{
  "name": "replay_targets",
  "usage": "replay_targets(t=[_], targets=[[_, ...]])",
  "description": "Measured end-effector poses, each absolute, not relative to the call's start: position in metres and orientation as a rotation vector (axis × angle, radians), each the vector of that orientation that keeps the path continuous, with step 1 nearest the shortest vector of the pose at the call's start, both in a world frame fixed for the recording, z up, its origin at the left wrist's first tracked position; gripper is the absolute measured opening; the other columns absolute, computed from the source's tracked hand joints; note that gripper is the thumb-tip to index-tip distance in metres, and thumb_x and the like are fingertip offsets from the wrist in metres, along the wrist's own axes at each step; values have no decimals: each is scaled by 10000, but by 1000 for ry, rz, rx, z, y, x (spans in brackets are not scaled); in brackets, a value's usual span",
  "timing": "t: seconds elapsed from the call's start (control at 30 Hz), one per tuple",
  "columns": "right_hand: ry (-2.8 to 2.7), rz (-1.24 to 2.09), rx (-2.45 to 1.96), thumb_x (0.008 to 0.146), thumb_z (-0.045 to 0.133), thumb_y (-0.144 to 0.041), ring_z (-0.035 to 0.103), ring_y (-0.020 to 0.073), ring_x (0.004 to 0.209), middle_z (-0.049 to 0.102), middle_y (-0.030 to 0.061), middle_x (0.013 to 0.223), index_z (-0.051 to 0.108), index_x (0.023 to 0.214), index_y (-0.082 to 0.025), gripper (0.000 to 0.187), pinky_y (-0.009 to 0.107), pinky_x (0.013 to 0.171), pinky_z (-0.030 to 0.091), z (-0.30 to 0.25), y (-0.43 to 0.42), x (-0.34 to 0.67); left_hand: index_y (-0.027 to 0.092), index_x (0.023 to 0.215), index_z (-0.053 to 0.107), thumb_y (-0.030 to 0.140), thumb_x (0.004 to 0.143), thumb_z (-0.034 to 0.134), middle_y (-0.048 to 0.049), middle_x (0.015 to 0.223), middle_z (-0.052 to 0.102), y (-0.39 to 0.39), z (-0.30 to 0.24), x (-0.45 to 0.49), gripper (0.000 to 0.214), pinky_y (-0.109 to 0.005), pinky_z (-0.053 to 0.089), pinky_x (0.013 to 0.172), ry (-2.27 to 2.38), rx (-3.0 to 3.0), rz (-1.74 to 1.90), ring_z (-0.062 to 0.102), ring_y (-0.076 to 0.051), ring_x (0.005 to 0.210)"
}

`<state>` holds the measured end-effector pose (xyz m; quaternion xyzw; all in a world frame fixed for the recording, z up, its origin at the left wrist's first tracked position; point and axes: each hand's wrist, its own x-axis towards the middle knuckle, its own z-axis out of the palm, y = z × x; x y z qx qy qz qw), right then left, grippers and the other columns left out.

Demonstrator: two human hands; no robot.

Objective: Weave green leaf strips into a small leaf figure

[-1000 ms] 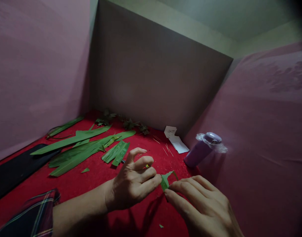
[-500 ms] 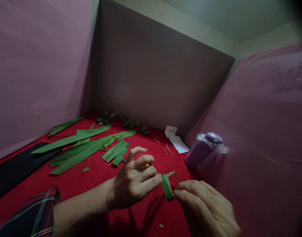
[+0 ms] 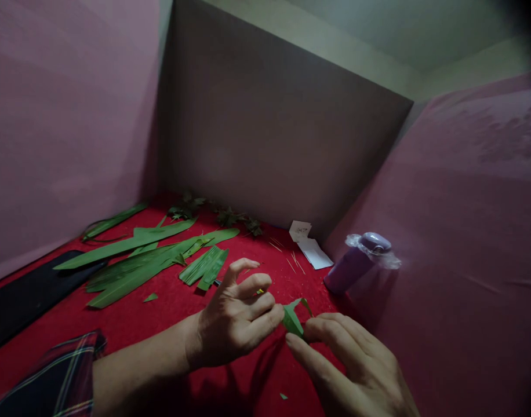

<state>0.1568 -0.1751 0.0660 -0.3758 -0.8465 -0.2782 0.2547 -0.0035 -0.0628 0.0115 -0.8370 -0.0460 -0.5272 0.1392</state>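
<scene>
Green leaf strip [image 3: 293, 320] is held above the red surface [image 3: 300, 382], its upper left end clamped in the fingertips of the left hand [image 3: 239, 324] and its long axis slanted down and to the right, toward the right hand [image 3: 356, 356]. Its lower end is flanked by the parted thumb and forefinger of the right hand, though whether it is gripped there cannot be told, and a thin brownish sliver [image 3: 306, 306] is bent off rightward from its top. Long leaves [image 3: 148, 269] and cut leaf pieces [image 3: 198, 270] are spread to the left, and a purple bottle [image 3: 348, 271] is seen beyond the right hand.
</scene>
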Motion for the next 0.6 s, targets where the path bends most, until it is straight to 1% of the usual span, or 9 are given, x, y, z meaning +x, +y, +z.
replay_targets(t=[0.1, 0.2, 0.37, 0.5, 0.6], targets=[[-2279, -672, -1035, 859, 446, -93, 594, 150, 669, 643, 86, 744, 658, 934, -139, 230, 264, 566, 496, 64, -175, 158, 156, 823, 638, 88, 797, 524, 17, 634, 607, -63, 13, -3, 135, -469, 305, 965, -143, -2412, -1506, 515, -163, 835], [-2274, -635, -1043, 861, 449, -101, 582, 139, 653, 638, 77, 742, 649, 981, -140, 236, 256, 566, 490, 61, -174, 159, 161, 810, 636, 98, 805, 518, 19, 629, 601, -63, 13, -3, 134, -466, 303, 973, -140, -2413, -1484, 522, -158, 831], [-2236, -550, -1112, 822, 536, -101, 567, 129, 623, 617, 58, 736, 639, 1046, -161, 254, 240, 543, 467, 50, -173, 162, 145, 809, 635, 88, 793, 534, 13, 630, 602, -63, 12, -3, 117, -476, 306, 971, -126, -2422, -1470, 525, -163, 842], [-2179, -501, -1130, 796, 547, -56, 575, 120, 616, 624, 43, 729, 646, 1030, -194, 290, 221, 539, 472, 42, -171, 163, 131, 819, 638, 88, 793, 541, 10, 633, 607, -63, 10, -4, 109, -487, 304, 968, -100, -2430, -1446, 528, -168, 838], [-2174, -377, -1165, 803, 526, -41, 583, 118, 622, 627, 40, 736, 649, 1014, -207, 295, 211, 540, 483, 44, -170, 162, 130, 829, 639, 84, 790, 540, 11, 641, 613, -63, 9, -3, 116, -513, 294, 968, -95, -2433, -1431, 532, -175, 830]])
